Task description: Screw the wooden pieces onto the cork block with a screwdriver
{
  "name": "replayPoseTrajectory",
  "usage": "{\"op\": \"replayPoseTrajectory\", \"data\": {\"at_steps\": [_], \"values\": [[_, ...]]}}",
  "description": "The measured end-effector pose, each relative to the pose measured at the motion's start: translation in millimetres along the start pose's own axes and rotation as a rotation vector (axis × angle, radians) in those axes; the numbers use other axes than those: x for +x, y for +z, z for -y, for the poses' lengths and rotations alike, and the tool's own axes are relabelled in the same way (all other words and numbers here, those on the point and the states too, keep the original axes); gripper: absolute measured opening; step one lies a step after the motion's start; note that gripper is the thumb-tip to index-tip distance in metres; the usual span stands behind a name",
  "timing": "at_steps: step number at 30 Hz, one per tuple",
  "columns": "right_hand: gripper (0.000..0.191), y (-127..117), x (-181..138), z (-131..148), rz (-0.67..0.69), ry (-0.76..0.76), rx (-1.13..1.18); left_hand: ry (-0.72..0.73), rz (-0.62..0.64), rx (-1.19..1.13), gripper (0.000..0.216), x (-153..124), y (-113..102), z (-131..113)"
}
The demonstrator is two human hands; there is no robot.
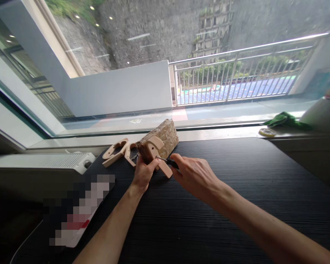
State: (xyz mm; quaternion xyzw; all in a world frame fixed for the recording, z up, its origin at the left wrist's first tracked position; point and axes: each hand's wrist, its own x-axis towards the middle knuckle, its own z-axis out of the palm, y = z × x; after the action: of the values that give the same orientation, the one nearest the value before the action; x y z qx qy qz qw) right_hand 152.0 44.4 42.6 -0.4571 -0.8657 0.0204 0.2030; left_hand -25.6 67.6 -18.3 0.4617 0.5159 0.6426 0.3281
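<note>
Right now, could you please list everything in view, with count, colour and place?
Textured block: one, mottled brown, centre
Curved wooden piece: one, pale, against block's face
Screwdriver: one, black-handled, tip at curved piece
Other wooden pieces: at least two, pale, left of block
Table: one, black, foreground
Pixelated flat item: one, white and red, lower left
Radiator: one, white, left
Windowsill: one, white, beyond table
Tape roll: one, yellowish, sill's right
Cloth: one, green, beside tape
Window: one, clear glass, behind sill
Railing: one, silvery, outside
Slope: one, grey, beyond railing
Left hand: one, bare, holding block
Right hand: one, bare, gripping screwdriver
</note>
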Motion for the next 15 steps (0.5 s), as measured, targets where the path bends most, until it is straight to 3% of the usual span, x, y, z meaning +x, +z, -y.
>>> {"op": "replayPoseTrajectory", "data": {"at_steps": [3, 7, 9, 13, 15], "values": [[0.019, 4, -1, 2, -0.074, -0.104, -0.113, -0.002, 0.009, -0.013, 0.031, 0, 0, -1], [0.026, 10, 1, 1, -0.041, -0.123, -0.058, -0.023, 0.021, -0.048, 0.031, 0, -1, -2], [0.027, 13, 2, -2, 0.009, -0.042, 0.109, -0.028, 0.033, -0.058, 0.032, 1, -2, -2], [0.033, 17, 5, -10, 0.193, 0.123, 0.685, -0.017, 0.029, -0.046, 0.035, 2, -3, 0], [0.035, 17, 6, -12, 0.253, 0.146, 0.817, -0.016, 0.018, -0.039, 0.034, 2, -2, 1]]}}
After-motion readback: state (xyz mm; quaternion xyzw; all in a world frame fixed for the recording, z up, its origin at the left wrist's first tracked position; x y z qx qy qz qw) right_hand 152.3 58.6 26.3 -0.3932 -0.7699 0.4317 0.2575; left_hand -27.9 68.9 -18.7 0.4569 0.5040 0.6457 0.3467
